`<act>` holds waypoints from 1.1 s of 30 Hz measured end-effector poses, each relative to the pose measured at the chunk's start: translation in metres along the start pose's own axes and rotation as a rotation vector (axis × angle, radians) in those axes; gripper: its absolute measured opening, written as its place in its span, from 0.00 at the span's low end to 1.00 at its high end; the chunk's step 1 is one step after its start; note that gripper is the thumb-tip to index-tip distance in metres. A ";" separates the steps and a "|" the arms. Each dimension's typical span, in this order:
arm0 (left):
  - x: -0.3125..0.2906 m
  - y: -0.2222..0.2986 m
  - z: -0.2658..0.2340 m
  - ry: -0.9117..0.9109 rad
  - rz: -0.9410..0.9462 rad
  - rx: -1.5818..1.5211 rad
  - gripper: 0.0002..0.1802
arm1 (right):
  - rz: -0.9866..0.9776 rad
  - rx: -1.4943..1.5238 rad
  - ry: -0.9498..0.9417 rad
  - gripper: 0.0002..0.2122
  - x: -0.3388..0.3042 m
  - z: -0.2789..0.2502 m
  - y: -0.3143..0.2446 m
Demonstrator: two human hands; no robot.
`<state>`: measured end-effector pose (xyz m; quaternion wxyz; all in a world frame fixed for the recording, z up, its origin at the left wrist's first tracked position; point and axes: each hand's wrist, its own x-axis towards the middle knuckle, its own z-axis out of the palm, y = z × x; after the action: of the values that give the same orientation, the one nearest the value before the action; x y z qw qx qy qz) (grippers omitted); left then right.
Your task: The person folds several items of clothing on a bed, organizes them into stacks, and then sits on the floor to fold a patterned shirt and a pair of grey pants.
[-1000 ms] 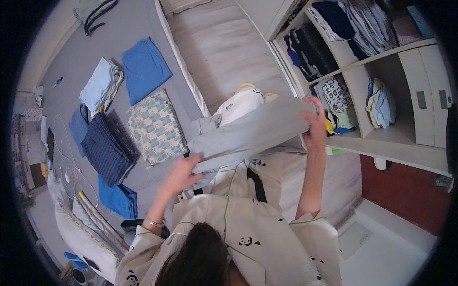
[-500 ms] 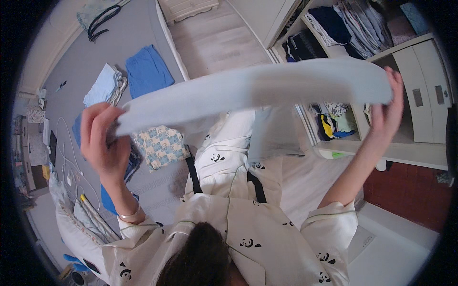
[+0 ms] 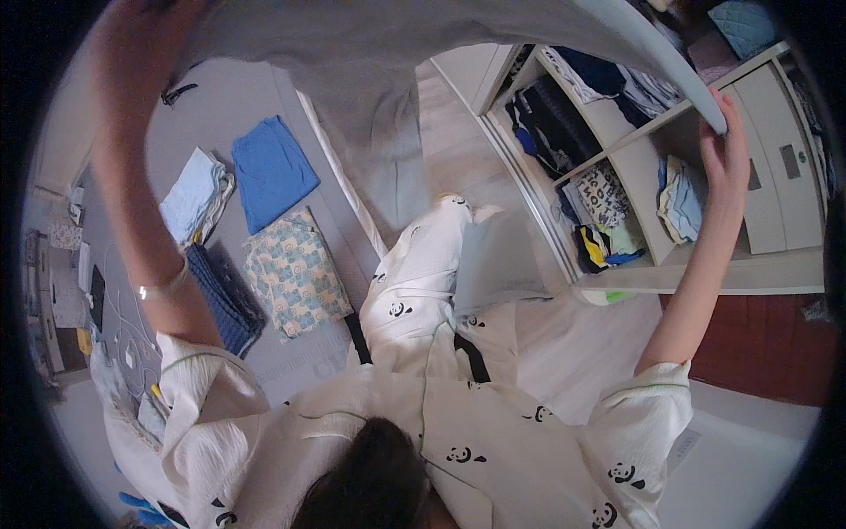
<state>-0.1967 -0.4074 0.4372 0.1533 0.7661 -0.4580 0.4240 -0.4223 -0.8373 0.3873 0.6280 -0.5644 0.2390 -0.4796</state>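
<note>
Head view shows both arms raised, stretching a grey garment (image 3: 379, 97) overhead. Right hand (image 3: 727, 145) pinches the garment's edge at the upper right, fingers (image 3: 738, 119) curled against the cloth. Left hand (image 3: 132, 40) reaches the top left rim of the picture, where the garment begins; it is mostly cut off and blurred, so I cannot tell how its fingers close. From the span between the two grips, a grey panel hangs down toward the person's knees. Below the left grip, on a grey mat (image 3: 220, 106), lie folded clothes: a blue piece (image 3: 269, 172), a pale blue stack (image 3: 194, 194), a patterned piece (image 3: 295, 273) and a dark striped piece (image 3: 227, 300). Beneath the right grip stands a white shelf (image 3: 705, 278) holding folded clothes.
</note>
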 end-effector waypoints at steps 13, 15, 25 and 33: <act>-0.268 0.192 0.000 -1.313 0.029 -1.202 0.12 | 0.808 -0.231 0.126 0.20 -0.199 -0.198 0.135; -0.287 0.188 0.033 -1.496 -0.094 -1.383 0.14 | 0.891 -0.096 0.236 0.24 -0.232 -0.262 0.184; -0.359 0.161 0.266 -1.108 -1.038 -1.101 0.18 | 0.891 0.025 0.384 0.22 -0.249 -0.249 0.167; -0.425 0.194 0.408 -1.162 -1.975 -1.632 0.16 | 0.905 -0.244 0.299 0.19 -0.265 -0.272 0.180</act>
<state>-0.2447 -0.5219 -0.1705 0.5706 0.5275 0.1504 -0.6112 -0.7044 -0.7545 0.0871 0.6613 -0.3983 0.6023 -0.2030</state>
